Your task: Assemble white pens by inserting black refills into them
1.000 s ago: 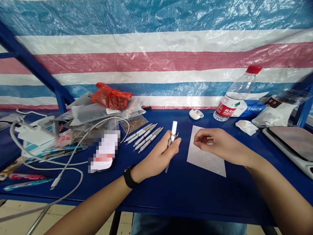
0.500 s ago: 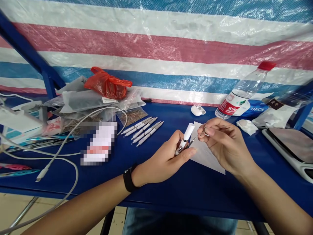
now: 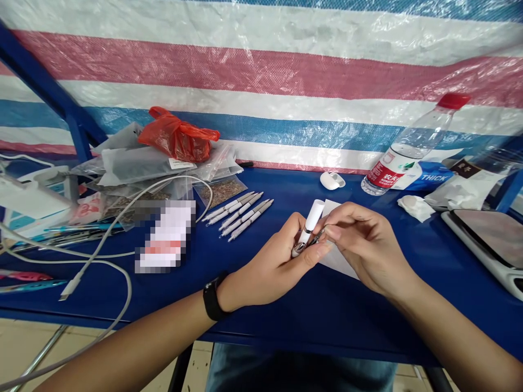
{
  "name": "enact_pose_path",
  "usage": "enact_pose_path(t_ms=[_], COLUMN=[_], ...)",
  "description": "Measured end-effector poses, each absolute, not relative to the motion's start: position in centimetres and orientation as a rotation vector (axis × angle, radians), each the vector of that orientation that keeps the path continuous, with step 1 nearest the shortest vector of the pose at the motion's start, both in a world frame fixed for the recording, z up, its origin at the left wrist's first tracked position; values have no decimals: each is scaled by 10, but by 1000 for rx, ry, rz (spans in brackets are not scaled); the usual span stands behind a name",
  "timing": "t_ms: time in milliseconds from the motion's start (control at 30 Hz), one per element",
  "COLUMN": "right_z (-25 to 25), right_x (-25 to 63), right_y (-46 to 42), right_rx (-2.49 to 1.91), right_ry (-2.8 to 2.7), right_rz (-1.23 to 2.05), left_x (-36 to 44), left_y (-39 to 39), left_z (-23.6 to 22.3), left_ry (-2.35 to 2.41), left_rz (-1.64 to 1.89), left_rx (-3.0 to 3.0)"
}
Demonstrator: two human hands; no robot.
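My left hand (image 3: 267,267) is closed around a white pen barrel (image 3: 312,216), which stands tilted with its white end up. A thin dark refill sticks out between the same thumb and fingers, beside the barrel. My right hand (image 3: 363,245) pinches a small metal spring (image 3: 320,234) at the refill's tip, with the two hands nearly touching. The fingertips partly hide the spring. Beneath the hands lies a sheet of white paper (image 3: 339,263). Several white pens with grey tips (image 3: 245,216) lie side by side to the left of my hands.
Plastic bags (image 3: 134,163) and a red bag (image 3: 180,136) are heaped at the back left. A white cable (image 3: 128,277) loops across the left side. On the right are a water bottle (image 3: 386,174), crumpled tissue (image 3: 415,207) and a scale (image 3: 486,239). A white earphone case (image 3: 332,181) sits at the back.
My right hand has moved left and slightly down, bringing the spring from apart to the refill's tip. My left hand has stayed almost in place with the barrel and refill.
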State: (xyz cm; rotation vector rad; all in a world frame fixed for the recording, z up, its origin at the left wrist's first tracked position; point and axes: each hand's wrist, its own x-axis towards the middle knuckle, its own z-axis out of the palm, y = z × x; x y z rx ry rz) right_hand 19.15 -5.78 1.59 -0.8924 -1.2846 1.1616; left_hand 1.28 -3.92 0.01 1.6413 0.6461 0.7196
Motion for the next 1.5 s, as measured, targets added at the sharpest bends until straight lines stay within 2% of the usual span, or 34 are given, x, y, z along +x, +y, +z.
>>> enact_pose_path(t_ms=[533,867,1500], right_z=[14,50,46], right_x=[199,230,233], right_y=[-56,-53,-54], right_rx=[-976,-896,-864], right_ry=[-1464,-1117,-1238], right_rz=[1060,766,683], left_x=[16,18,20], left_y=[-35,-34,-35], left_z=[-5,-9,-9], left_ry=[658,730,730], left_rz=[787,691,659], left_rx=[1660,1685,1711])
